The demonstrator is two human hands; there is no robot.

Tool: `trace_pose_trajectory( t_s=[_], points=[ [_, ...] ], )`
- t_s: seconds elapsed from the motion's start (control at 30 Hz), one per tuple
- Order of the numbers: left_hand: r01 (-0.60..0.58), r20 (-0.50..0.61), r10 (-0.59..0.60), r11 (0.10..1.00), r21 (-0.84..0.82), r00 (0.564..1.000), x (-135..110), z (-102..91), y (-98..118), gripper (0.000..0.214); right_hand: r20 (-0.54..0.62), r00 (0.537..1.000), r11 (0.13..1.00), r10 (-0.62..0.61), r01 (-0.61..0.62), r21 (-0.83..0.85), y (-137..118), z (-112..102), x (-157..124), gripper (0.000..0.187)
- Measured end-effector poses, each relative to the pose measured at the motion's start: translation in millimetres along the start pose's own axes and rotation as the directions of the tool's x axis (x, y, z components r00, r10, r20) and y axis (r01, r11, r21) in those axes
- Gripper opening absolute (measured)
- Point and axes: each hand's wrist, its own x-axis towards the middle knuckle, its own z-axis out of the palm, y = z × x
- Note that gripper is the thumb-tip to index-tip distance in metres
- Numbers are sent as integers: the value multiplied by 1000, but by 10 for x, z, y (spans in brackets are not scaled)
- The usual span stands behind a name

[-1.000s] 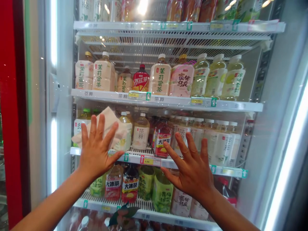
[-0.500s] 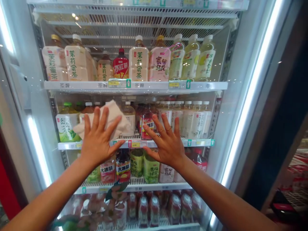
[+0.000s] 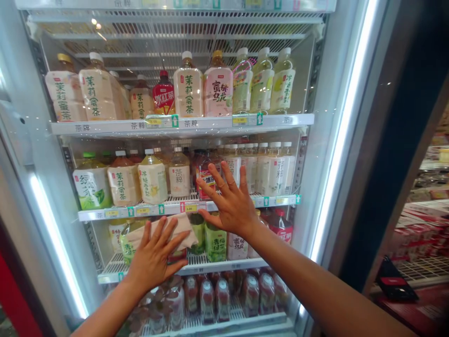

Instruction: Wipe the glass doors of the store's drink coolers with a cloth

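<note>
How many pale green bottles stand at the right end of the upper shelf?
3, side by side: left bottle, middle bottle, right bottle at the row's end. Others may hide behind them.

The cloth (image 3: 185, 223) is pale beige. On the upper shelf (image 3: 210, 122) a red bottle (image 3: 163, 99) stands among cream-labelled bottles (image 3: 188, 93) with green characters, a pink-labelled bottle (image 3: 218, 93) to their right. The leftmost middle-shelf bottle (image 3: 91, 188) is green-labelled.

Both arms stretched forward; left hand (image 3: 152, 257) flat, fingers spread, lower; right hand (image 3: 231, 203) flat, fingers splayed, higher, palm facing away.
</note>
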Motion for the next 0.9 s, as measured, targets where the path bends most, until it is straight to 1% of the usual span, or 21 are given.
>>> trace_pose_trajectory(
  t_s=[0.03, 0.17, 0.2, 0.23, 0.27, 0.3, 0.33, 0.37, 0.5, 0.57, 0.6, 0.63, 0.67, 0.73, 0.77, 0.83, 0.9],
  points=[
    [14, -11, -14, 1000, -1, 1000, 140, -54, -70, 97, 0, 1000, 1000, 1, -1, 5, -2, -4, 0, 92],
    [126, -100, -127, 992, -14, 987, 912, -316, -439, 92, 16, 1000, 1000, 1, -1, 4, -2, -8, -2, 92],
    [139, -114, -139, 990, -14, 984, 1050, -358, -504, 93, 16, 1000, 1000, 1, -1, 1, -1, -6, -4, 93],
    [141, -120, -142, 990, -16, 983, 1132, -380, -543, 93, 13, 1000, 1000, 0, 0, -3, 2, -2, -5, 93],
    [137, -122, -139, 990, -20, 983, 1151, -380, -552, 94, 8, 1000, 1000, -3, 3, -8, 4, 3, -6, 94],
    [131, -120, -133, 991, -25, 984, 1107, -358, -532, 95, 2, 1000, 1000, -6, 6, -12, 7, 8, -7, 94],
    [124, -113, -127, 992, -28, 985, 1006, -314, -484, 97, -4, 1000, 1000, -10, 10, -15, 9, 12, -8, 94],
    [118, -103, -121, 993, -30, 987, 858, -256, -413, 98, -9, 1000, 1000, -13, 12, -18, 11, 16, -8, 94],
    [76, -48, -77, 997, -23, 996, 107, 2, -53, 103, -13, 1000, 1000, -15, 14, -22, 12, 16, -7, 93],
    [47, -33, -47, 999, -21, 998, -131, 58, 41, 99, -12, 1000, 1000, -13, 12, -15, 8, 12, -7, 92],
    [34, -31, -34, 999, -20, 999, -169, 55, 38, 96, -14, 1000, 1000, -12, 11, -9, 5, 11, -7, 92],
    [30, -35, -31, 999, -18, 999, -148, 31, -5, 94, -17, 1000, 1000, -10, 10, -3, 2, 11, -7, 91],
    [41, -43, -42, 999, -17, 998, -70, -14, -84, 91, -21, 1000, 1000, -9, 9, 3, 0, 12, -7, 91],
    [104, -77, -105, 994, -17, 992, 212, -147, -328, 89, -26, 1000, 1000, -10, 10, 10, -2, 17, -7, 90],
    [157, -97, -158, 987, -16, 983, 383, -222, -470, 88, -30, 999, 1000, -11, 12, 12, -2, 21, -7, 90],
    [220, -139, -220, 975, -13, 966, 693, -351, -722, 86, -42, 999, 1000, -15, 16, 16, -1, 30, -9, 89],
    [237, -161, -236, 971, -14, 958, 852, -411, -850, 86, -57, 998, 1000, -14, 15, 17, 2, 41, -12, 89]
  ],
)
